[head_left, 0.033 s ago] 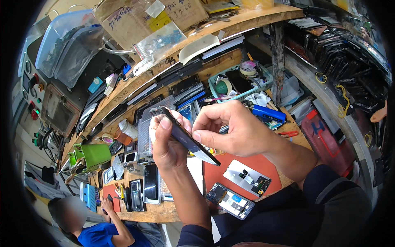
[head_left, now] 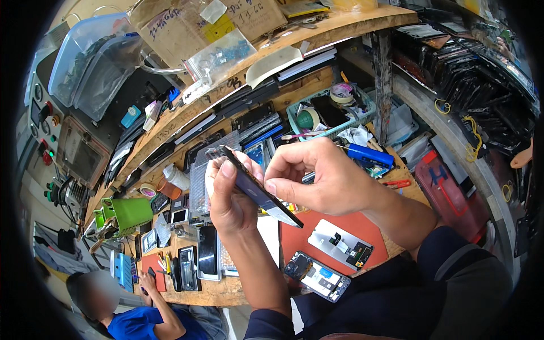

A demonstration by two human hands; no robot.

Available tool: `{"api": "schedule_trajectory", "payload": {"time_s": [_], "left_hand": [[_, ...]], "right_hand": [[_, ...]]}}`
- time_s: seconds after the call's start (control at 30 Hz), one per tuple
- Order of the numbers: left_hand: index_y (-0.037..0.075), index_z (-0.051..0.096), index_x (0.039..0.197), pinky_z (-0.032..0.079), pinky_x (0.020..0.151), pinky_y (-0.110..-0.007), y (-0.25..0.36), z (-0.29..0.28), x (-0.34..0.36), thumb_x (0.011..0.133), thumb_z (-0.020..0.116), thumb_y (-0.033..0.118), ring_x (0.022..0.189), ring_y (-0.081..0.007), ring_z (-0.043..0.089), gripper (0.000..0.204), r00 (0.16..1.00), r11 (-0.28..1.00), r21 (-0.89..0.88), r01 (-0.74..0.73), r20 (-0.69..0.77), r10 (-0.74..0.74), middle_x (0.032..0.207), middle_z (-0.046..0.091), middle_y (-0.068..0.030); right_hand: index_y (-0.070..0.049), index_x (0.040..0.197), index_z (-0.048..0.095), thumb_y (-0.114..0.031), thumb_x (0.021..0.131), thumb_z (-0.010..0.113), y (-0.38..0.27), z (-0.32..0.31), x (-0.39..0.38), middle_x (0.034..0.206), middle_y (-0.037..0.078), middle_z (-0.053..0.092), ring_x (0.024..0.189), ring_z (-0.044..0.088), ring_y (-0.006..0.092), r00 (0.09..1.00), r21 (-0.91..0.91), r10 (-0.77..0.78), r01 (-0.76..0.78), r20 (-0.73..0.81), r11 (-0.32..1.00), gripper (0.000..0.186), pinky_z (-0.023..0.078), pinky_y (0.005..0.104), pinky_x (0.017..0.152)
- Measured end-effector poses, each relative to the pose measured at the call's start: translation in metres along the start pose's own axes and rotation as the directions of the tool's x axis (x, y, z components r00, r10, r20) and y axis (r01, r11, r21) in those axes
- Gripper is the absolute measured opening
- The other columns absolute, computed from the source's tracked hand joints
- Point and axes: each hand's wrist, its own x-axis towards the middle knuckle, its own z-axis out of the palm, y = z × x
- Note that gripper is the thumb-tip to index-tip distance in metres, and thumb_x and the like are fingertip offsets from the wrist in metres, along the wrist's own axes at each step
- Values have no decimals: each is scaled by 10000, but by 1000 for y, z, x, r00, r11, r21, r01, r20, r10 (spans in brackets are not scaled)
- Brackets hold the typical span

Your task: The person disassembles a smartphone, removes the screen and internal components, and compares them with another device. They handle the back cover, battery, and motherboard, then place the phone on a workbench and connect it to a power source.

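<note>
My left hand (head_left: 232, 198) grips a dark, flat smartphone (head_left: 265, 198), held tilted above the bench with its long edge toward my right hand. Fingers bent and pressed together, my right hand (head_left: 320, 177) is at that edge; whatever is between its fingertips, if anything, is hidden. Under the hands lies a reddish-brown mat (head_left: 374, 229). On it rests a detached phone screen (head_left: 324, 237), pale back up, with a small dark ribbon connector. Nearer to me, an opened phone body (head_left: 318, 276) shows its inner parts and overlaps the front edge of the mat.
A teal basket (head_left: 362, 120) of tapes and tools stands behind, near a blue cylinder (head_left: 369, 156). A wooden shelf (head_left: 340, 25) crosses above the bench. Leftward are a green bin (head_left: 131, 215) and a black phone (head_left: 208, 255). A person in blue (head_left: 136, 324) sits lower left.
</note>
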Motion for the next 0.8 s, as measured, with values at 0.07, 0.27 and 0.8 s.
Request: {"api": "schedule_trajectory", "payload": {"time_s": [0.07,0.27,0.8], "left_hand": [[13,551,1042,519,666,-334,1,-2,-1,911,782,263,754,-223,610,365,1000,1000,18,1,-19,-1,882,602,-109],[13,551,1016,521,671,-330,2,-2,3,901,793,280,751,-223,616,379,1000,999,47,-11,10,10,880,605,-112],[-14,566,960,535,662,-326,2,3,5,889,808,274,726,-221,636,383,1000,997,77,-14,-22,16,841,629,-135]], "right_hand": [[35,948,706,-65,964,709,1,1,0,820,7,695,748,588,26,1000,18,5,-5,3,1000,101,497,226,652],[34,938,706,-67,961,712,2,0,4,806,7,693,730,582,24,1000,22,-3,3,0,1000,104,491,225,632],[19,956,710,-74,954,734,-5,-6,3,842,19,711,782,640,54,998,20,61,-62,22,998,97,512,236,693]]}}
